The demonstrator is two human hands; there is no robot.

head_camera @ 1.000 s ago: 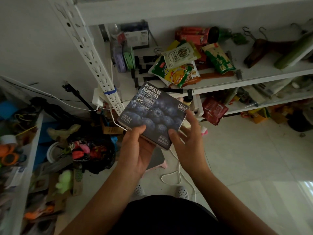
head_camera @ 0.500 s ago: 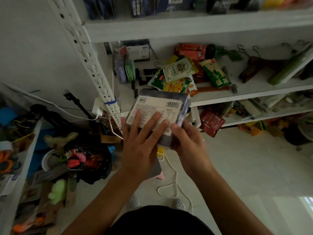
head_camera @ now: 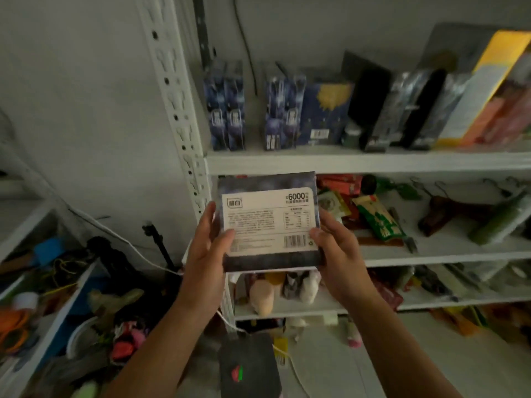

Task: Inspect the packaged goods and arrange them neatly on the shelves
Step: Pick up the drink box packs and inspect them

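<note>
Holding the blueberry drink pack (head_camera: pixel 270 222) with its label side toward me, my left hand (head_camera: pixel 205 248) and right hand (head_camera: pixel 339 254) are closed on its two side edges, just below the upper shelf (head_camera: pixel 373 162) with similar packs (head_camera: pixel 225 110).

Two hands, left hand (head_camera: pixel 205 248) and right hand (head_camera: pixel 337 254), holding a flat box (head_camera: pixel 270 222) mid-frame, label side up, below the top shelf (head_camera: pixel 359 162).

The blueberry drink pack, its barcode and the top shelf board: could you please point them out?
blueberry drink pack (head_camera: pixel 268 222): head view, white back label.
barcode (head_camera: pixel 295 241): head view, middle of the stripes.
top shelf board (head_camera: pixel 373 162): head view, bare front edge.
</note>
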